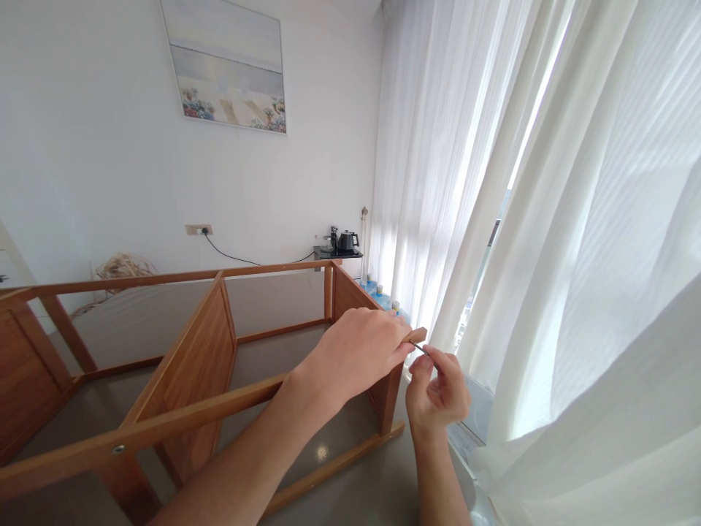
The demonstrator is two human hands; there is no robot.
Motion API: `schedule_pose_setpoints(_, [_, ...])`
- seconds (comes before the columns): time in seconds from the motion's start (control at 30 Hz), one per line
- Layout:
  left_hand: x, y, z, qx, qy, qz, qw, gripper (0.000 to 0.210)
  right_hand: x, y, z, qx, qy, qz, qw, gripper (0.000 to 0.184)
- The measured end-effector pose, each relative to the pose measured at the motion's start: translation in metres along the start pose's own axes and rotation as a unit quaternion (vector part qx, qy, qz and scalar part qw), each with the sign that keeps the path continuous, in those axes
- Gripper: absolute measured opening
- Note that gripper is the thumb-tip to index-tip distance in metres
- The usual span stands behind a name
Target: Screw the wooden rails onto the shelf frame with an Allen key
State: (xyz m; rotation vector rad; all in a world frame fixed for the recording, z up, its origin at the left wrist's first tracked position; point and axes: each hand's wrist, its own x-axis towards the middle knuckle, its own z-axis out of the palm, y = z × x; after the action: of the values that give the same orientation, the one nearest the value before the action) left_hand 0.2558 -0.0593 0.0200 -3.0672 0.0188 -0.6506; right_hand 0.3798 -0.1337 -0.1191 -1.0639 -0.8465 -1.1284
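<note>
A brown wooden shelf frame (191,358) with panelled dividers lies in front of me. My left hand (364,340) is closed over the near rail at its right end, and the rail's tip (419,335) sticks out past the fingers. My right hand (441,387) pinches a thin dark hex key (420,349) between thumb and fingers. The key's far end meets the rail tip beside my left fingers; how it sits in the bolt there is too small to tell. Farther left along the same rail, a round metal bolt head (117,449) shows.
White curtains (553,292) hang close on the right. Behind the frame, a black kettle (347,240) stands on a small dark stand, with a cord running to a wall socket (198,229). Bottles (379,291) line the curtain's foot. Straw-like strips (125,267) lie at the back left.
</note>
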Motion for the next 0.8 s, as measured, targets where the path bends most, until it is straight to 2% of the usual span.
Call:
schedule_pose_setpoints(0.3, [0.000,0.000,0.000,-0.003,0.002,-0.005,1.000,0.025,0.008,-0.003,0.001,-0.027,0.020,-0.023,0.999,0.023])
schedule_pose_setpoints(0.5, [0.000,0.000,0.000,0.000,-0.001,-0.009,1.000,0.027,0.008,-0.001,-0.002,-0.044,0.004,-0.031,0.999,0.022])
schedule_pose_setpoints(0.67, [0.000,0.001,-0.001,0.003,-0.003,-0.008,1.000,0.025,0.003,-0.001,-0.001,-0.005,-0.014,-0.007,1.000,0.018])
schedule_pose_setpoints(0.8, [0.000,0.001,0.000,0.004,0.001,-0.011,1.000,0.024,-0.008,0.001,-0.002,-0.006,-0.002,0.043,0.999,0.013])
